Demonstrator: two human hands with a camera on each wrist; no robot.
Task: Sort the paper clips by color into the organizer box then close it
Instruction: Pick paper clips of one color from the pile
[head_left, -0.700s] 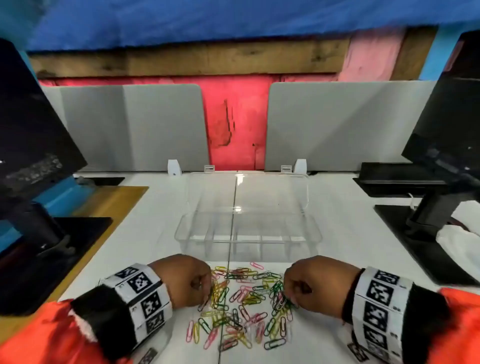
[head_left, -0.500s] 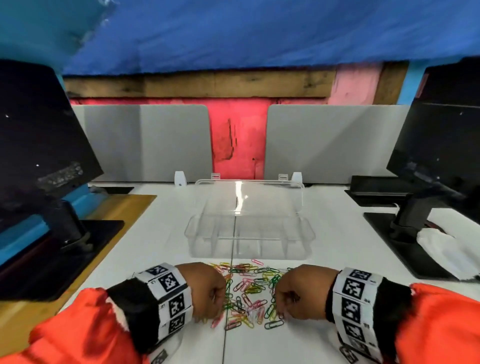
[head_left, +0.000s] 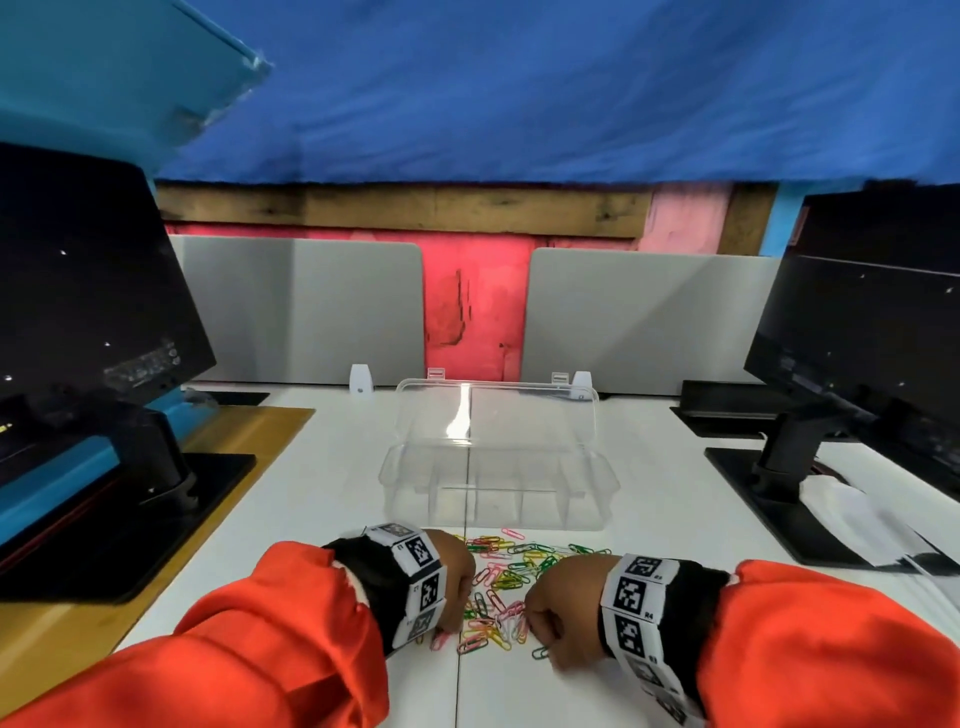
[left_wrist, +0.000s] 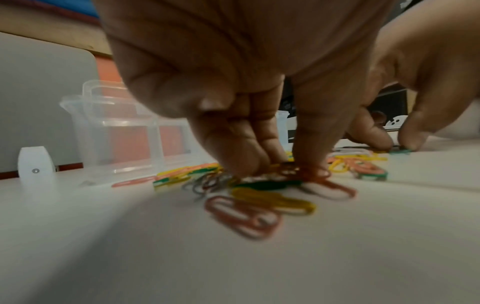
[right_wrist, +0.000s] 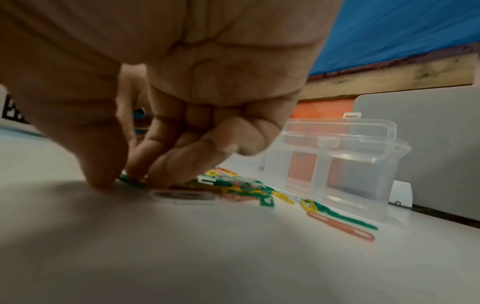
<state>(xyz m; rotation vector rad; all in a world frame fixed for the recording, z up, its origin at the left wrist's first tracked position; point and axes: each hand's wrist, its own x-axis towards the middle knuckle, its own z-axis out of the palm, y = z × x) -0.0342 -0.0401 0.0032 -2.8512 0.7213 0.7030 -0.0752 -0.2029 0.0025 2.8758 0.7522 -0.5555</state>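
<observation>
Two dark monitors (head_left: 93, 322) flank the white desk (head_left: 322, 499) at 9 and 3 o'clock; grey divider panels (head_left: 311, 312) stand at 12. The clear organizer box (head_left: 498, 483) sits open just beyond the paper clips (head_left: 498, 582). The left hand (head_left: 457, 577) presses curled fingertips (left_wrist: 241, 162) into the pile — whether it grips one is blurred. The right hand (head_left: 561, 608) pinches a green clip (right_wrist: 130, 181) between thumb and fingers, hiding most of it.

Dim, even lighting is seen throughout. A glare streak is caught on the organizer box lid (head_left: 460, 415). Wrist views are blurred, darkened at the corners; head-view edges are bowed.
</observation>
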